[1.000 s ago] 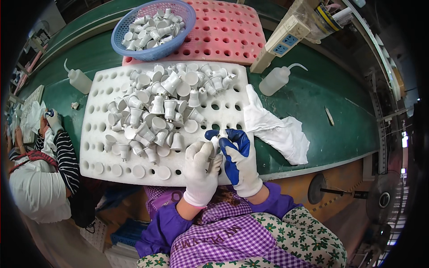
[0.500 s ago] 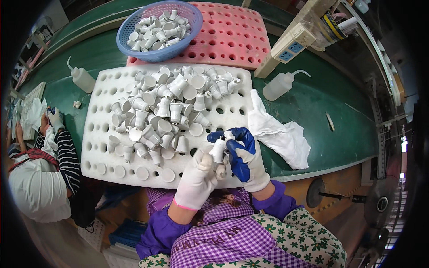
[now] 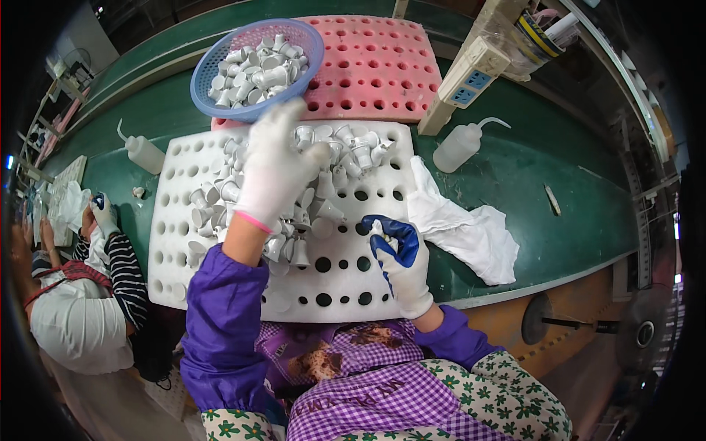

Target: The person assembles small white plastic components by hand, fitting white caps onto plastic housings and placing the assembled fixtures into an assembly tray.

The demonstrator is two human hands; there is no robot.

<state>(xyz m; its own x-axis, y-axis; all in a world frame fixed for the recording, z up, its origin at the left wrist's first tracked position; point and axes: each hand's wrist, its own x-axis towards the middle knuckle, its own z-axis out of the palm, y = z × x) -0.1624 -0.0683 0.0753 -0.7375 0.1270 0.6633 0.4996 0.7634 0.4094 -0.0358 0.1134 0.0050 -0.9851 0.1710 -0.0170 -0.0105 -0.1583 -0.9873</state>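
My left hand (image 3: 276, 162), in a white glove, is stretched over the pile at the front rim of the blue basket (image 3: 318, 62). Its thumb stands apart from the blurred fingers, and nothing shows in its grasp. Many white lamp-cup-like plastic parts (image 3: 276, 76) fill the basket. More such parts (image 3: 327, 209) are heaped on the white foam board (image 3: 165, 220), partly hidden by my left arm. Over the board's right front, my right hand (image 3: 404, 268), in a blue-coated glove, is closed around a small bunched white cloth (image 3: 384, 234).
Behind the board lies a pink foam board (image 3: 375, 66) with holes. Squeeze bottles (image 3: 457, 147) stand on both sides. A white rag (image 3: 471, 235) lies on the right, below a post with a socket strip (image 3: 474, 77). At far left sits another person (image 3: 81, 316).
My left hand has gone from beside my right hand up and away to the basket; the white part both hands were at is no longer between them. My right hand has shifted slightly.
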